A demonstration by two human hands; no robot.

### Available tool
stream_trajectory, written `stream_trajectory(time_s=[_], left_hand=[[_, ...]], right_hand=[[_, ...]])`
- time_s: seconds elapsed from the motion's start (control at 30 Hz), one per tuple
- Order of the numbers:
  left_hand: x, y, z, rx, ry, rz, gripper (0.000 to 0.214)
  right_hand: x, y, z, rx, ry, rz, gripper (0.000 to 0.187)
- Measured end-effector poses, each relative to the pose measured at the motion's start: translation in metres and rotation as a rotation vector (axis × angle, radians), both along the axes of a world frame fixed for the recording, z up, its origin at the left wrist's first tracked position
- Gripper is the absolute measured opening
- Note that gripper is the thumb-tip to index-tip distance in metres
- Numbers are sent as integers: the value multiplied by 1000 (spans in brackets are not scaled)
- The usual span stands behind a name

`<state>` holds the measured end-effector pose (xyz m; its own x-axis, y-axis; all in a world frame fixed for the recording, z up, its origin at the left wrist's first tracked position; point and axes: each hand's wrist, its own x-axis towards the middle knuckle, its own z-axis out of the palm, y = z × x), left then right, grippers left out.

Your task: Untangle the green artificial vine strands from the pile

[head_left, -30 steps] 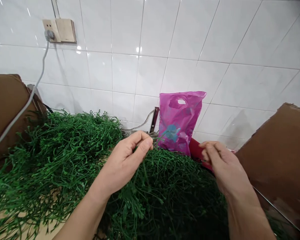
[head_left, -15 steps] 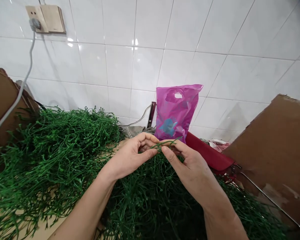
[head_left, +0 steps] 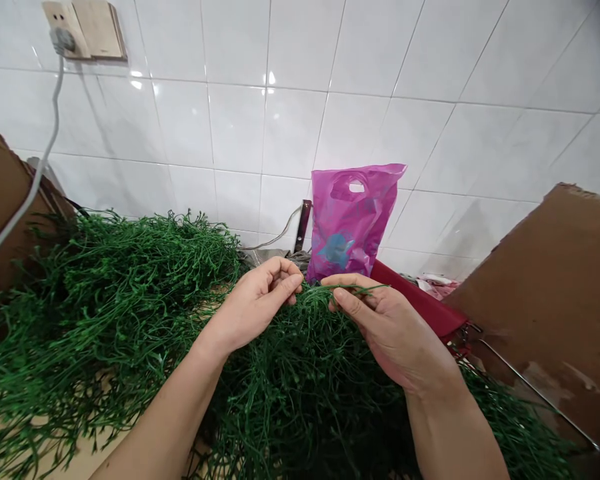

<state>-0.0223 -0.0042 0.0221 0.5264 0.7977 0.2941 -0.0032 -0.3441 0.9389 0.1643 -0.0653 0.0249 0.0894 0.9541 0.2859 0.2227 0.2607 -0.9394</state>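
A big heap of green plastic plant sprigs (head_left: pixel 105 307) covers the surface in front of me. My left hand (head_left: pixel 257 303) is pinched shut on one thin green sprig (head_left: pixel 325 289) at the middle of the view. My right hand (head_left: pixel 390 330) pinches the same sprig from the right, thumb and forefinger closed on it. The sprig runs level between the two hands, just above the heap. Both forearms reach in from the bottom edge.
A pink plastic bag (head_left: pixel 353 220) leans on the white tiled wall behind my hands. A dark red object (head_left: pixel 420 307) lies beside it. Brown cardboard (head_left: pixel 555 300) stands at the right, another brown piece (head_left: pixel 5 200) at the left. A grey cable (head_left: pixel 35 173) hangs from a wall socket (head_left: pixel 60 20).
My right hand came in from the right and took hold of the sprig that my left hand holds. The two hands now sit close together. The view tilted up slightly.
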Motion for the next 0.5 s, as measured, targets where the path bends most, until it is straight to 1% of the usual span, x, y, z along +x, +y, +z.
stream_trajectory(time_s=[0.17, 0.27, 0.37, 0.5], left_hand=[[1, -2, 0, 21, 79, -73, 27], [2, 0, -2, 42, 126, -53, 21], [2, 2, -3, 40, 145, -24, 21], [3, 2, -4, 23, 145, -10, 22]], right_hand=[[-1, 0, -2, -20, 106, 89, 27], [-4, 3, -6, -31, 147, 99, 27], [-4, 6, -8, -52, 158, 89, 29], [-2, 8, -8, -123, 179, 133, 29]])
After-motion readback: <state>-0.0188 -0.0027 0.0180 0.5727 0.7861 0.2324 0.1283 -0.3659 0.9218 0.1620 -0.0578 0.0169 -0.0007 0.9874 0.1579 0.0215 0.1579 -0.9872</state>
